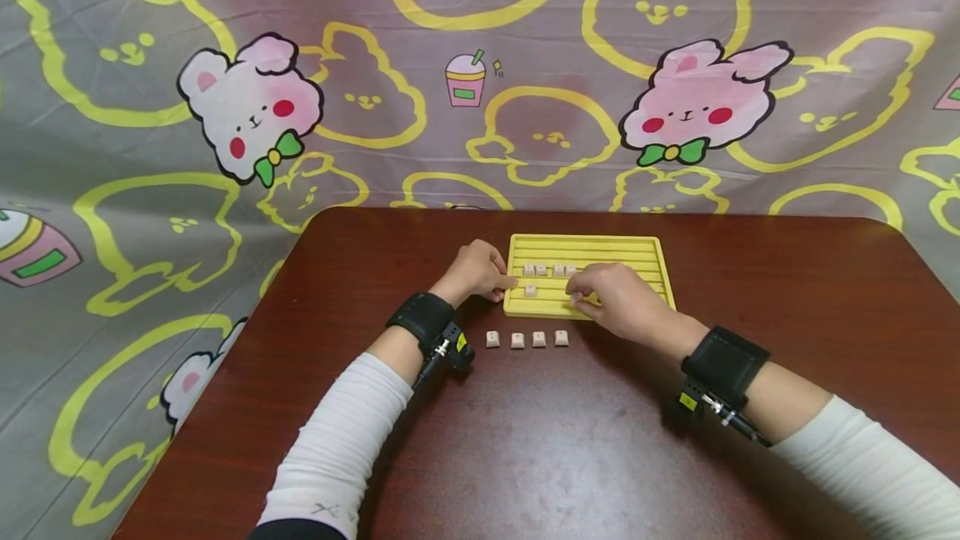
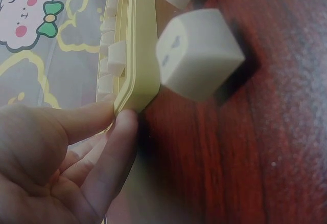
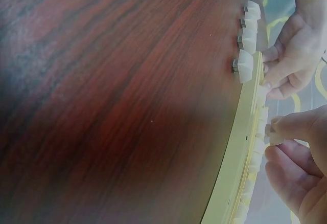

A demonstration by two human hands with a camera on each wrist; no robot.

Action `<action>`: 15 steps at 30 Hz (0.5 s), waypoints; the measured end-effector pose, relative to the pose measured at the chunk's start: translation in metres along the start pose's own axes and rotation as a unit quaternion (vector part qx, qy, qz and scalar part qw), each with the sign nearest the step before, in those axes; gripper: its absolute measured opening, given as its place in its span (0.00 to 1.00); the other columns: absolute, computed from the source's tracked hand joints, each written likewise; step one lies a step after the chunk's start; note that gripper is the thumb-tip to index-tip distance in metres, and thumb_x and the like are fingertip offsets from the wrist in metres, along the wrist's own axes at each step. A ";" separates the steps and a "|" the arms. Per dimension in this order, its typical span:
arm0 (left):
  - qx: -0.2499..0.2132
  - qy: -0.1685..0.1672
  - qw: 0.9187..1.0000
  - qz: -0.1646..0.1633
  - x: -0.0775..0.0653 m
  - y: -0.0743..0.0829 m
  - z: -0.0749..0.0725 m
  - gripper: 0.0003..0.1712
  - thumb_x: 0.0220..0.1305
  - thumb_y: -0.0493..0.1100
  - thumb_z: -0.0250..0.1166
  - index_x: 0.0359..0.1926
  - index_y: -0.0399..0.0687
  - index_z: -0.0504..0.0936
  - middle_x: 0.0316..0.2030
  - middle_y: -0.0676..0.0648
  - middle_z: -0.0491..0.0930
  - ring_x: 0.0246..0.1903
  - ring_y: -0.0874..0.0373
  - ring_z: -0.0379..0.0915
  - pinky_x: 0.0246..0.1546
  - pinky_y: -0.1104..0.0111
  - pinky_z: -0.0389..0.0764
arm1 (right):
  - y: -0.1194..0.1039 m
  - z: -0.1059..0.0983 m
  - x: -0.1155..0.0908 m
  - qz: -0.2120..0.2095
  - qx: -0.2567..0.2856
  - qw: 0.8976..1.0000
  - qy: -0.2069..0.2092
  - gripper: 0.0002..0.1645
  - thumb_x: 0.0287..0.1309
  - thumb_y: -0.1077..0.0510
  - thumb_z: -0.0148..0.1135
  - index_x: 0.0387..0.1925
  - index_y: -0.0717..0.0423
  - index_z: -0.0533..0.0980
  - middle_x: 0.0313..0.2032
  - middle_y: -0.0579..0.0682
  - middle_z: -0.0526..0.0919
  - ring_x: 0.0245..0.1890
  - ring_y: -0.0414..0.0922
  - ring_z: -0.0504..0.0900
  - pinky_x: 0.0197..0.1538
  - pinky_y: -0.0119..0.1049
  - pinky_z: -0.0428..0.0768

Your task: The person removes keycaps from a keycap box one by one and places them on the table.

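A keycap [image 3: 277,139] is clamped in the fingers of the right hand [image 1: 618,297], the yellow tray [image 1: 585,252] pinched by the left hand [image 1: 476,270]; placing seems underway, lowering apparently needed.

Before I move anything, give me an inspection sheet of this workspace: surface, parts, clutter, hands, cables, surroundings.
Surface: glossy dark red-brown wood-grain table, pale glare on the near side.
Job's things: yellow rectangular ridged tray with several small white keycaps in its rows; four loose white keycaps lined up in front.
Clutter: nothing seen.
Hands: left hand pinches the tray's left end; right hand pinches one white keycap over the tray.
Cables: short black cable-like leads at both wrists; routing unclear.
Surroundings: grey cartoon-print cloth behind the table.
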State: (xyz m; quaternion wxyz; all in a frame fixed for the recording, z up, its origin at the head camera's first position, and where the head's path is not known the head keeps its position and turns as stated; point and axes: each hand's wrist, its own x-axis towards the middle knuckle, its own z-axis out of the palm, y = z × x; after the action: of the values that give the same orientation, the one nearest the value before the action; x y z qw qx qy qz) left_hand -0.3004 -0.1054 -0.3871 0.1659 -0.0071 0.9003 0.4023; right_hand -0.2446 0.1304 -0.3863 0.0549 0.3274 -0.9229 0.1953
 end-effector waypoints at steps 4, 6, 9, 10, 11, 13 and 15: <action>0.010 0.001 1.000 -0.003 0.000 0.001 0.000 0.10 0.59 0.37 0.72 0.38 0.34 0.82 0.27 0.40 0.83 0.17 0.60 0.80 0.23 0.70 0.87 | 0.001 0.000 -0.003 -0.005 0.000 1.000 0.000 0.08 0.56 0.61 0.72 0.40 0.54 0.85 0.37 0.48 0.88 0.39 0.44 0.86 0.44 0.41 0.87; 0.013 0.000 1.000 -0.003 0.000 0.002 0.000 0.11 0.59 0.37 0.72 0.38 0.34 0.82 0.29 0.39 0.84 0.17 0.60 0.80 0.23 0.70 0.87 | 0.001 0.000 -0.004 -0.010 -0.001 1.000 -0.001 0.09 0.56 0.61 0.72 0.40 0.54 0.84 0.36 0.47 0.88 0.39 0.44 0.86 0.44 0.41 0.87; 0.013 -0.002 1.000 0.000 -0.001 0.002 -0.001 0.11 0.60 0.37 0.72 0.39 0.33 0.82 0.30 0.38 0.84 0.17 0.60 0.81 0.23 0.70 0.87 | 0.001 0.000 -0.006 -0.017 -0.002 1.000 0.000 0.08 0.56 0.61 0.72 0.39 0.54 0.84 0.36 0.47 0.87 0.39 0.43 0.86 0.43 0.40 0.87; 0.014 -0.002 1.000 0.001 -0.001 0.002 -0.001 0.11 0.59 0.37 0.72 0.39 0.33 0.82 0.30 0.38 0.84 0.17 0.60 0.81 0.23 0.70 0.87 | 0.001 0.000 -0.007 -0.020 -0.001 1.000 0.002 0.08 0.56 0.61 0.72 0.39 0.54 0.84 0.36 0.47 0.87 0.39 0.43 0.86 0.43 0.40 0.86; 0.013 -0.002 1.000 0.001 -0.001 0.002 -0.001 0.11 0.59 0.37 0.72 0.39 0.33 0.82 0.30 0.39 0.84 0.17 0.60 0.81 0.23 0.70 0.87 | 0.001 0.000 -0.007 -0.022 -0.001 1.000 0.003 0.08 0.56 0.61 0.72 0.39 0.54 0.84 0.36 0.47 0.87 0.39 0.43 0.86 0.43 0.40 0.86; 0.012 -0.002 1.000 0.000 0.000 0.002 -0.001 0.11 0.59 0.37 0.72 0.39 0.33 0.82 0.29 0.39 0.84 0.17 0.60 0.80 0.24 0.70 0.87 | 0.000 -0.001 -0.008 -0.024 -0.001 1.000 0.004 0.08 0.56 0.61 0.72 0.39 0.54 0.84 0.36 0.46 0.87 0.38 0.43 0.86 0.43 0.39 0.86; 0.011 -0.003 1.000 -0.002 0.000 0.001 -0.001 0.11 0.59 0.37 0.72 0.39 0.33 0.82 0.28 0.40 0.84 0.17 0.60 0.80 0.24 0.69 0.87 | -0.001 -0.001 -0.008 -0.026 -0.002 1.000 0.002 0.08 0.56 0.61 0.72 0.38 0.54 0.85 0.36 0.46 0.87 0.38 0.43 0.86 0.43 0.39 0.86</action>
State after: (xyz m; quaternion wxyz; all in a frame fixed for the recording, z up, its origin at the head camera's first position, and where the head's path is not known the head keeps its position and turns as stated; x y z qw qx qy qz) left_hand -0.3007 -0.1051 -0.3856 0.1692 -0.0058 0.9041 0.3924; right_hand -0.2380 0.1348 -0.3872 0.0626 0.3507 -0.9142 0.1930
